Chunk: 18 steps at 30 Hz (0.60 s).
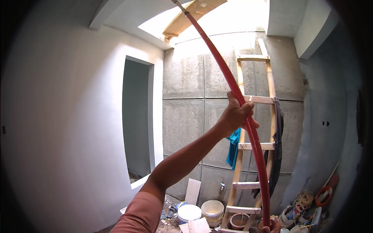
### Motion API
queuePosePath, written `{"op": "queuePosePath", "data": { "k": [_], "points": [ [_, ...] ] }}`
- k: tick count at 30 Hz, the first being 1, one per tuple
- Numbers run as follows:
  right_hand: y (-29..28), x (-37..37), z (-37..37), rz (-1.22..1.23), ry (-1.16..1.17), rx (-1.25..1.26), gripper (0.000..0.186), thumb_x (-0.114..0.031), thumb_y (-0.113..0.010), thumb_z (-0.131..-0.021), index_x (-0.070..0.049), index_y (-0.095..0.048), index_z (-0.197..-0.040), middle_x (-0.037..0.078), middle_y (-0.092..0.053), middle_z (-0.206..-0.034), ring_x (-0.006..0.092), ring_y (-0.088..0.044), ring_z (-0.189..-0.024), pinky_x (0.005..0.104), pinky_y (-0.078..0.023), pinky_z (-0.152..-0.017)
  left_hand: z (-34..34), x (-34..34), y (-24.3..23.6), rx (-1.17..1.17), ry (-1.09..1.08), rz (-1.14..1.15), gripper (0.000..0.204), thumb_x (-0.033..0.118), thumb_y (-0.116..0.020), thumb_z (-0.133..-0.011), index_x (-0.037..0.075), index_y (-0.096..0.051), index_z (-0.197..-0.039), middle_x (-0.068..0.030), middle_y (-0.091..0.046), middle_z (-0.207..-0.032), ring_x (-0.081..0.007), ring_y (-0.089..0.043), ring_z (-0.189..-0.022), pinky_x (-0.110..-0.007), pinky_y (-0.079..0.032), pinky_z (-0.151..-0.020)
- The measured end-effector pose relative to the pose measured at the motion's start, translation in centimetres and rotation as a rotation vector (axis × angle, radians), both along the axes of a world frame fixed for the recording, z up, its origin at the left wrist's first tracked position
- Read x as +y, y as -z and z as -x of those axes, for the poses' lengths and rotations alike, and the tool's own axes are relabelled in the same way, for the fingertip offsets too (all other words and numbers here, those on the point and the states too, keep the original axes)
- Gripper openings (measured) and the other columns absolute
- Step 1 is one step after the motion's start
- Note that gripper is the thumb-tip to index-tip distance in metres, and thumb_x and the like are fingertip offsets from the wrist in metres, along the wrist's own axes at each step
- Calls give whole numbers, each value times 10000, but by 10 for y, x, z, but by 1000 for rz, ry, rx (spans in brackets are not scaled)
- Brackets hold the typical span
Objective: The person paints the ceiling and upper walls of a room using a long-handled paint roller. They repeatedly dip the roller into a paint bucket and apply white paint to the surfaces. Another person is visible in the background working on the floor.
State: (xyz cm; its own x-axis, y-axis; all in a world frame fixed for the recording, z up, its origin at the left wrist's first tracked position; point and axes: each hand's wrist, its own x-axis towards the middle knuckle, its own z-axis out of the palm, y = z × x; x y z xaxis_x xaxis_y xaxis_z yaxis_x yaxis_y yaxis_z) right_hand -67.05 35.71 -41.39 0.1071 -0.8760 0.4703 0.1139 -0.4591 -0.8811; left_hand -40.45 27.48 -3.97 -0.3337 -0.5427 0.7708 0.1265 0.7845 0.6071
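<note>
A long red pole [222, 65] runs from the bottom of the view up toward the bright opening in the ceiling, its thin tip near a wooden board [185, 20]. My left hand [235, 115] is raised at arm's length and closed around the pole about halfway up. My right hand [267, 226] grips the pole's lower end at the bottom edge of the view and is only partly visible. Just behind the pole, a wooden ladder [257, 99] leans on the concrete wall.
A teal cloth [234, 150] and a dark cloth [278, 155] hang on the ladder. White buckets [212, 211], a white tile [192, 191] and loose clutter lie at its foot. Coiled cables [323, 196] sit at the right. A dark doorway [136, 120] opens in the left wall.
</note>
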Motion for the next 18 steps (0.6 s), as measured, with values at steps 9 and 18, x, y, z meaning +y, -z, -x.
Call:
{"op": "queuePosePath", "data": {
  "k": [9,18],
  "points": [
    [66,41,32,-201,132,49,361,-164,-599,-852,-24,-467,-1158,-51,-440,-583,37,-407,-444,191,-301,-375,48,27,35,-50,253,-24,623,152,-477,-913,78,18,-1283,-115,-459,-857,-245,-637,-582,-386,-601,-527],
    [135,62,-29,-85,479,295,329,-194,-641,-821,-30,-539,-1088,-38,-461,-578,92,-449,-462,268,-335,-395,21,29,82,-30,348,-102,582,105,-471,-912,105,-36,-1298,-90,-474,-794,-210,-610,-520,-373,-568,-467]
  ]
}}
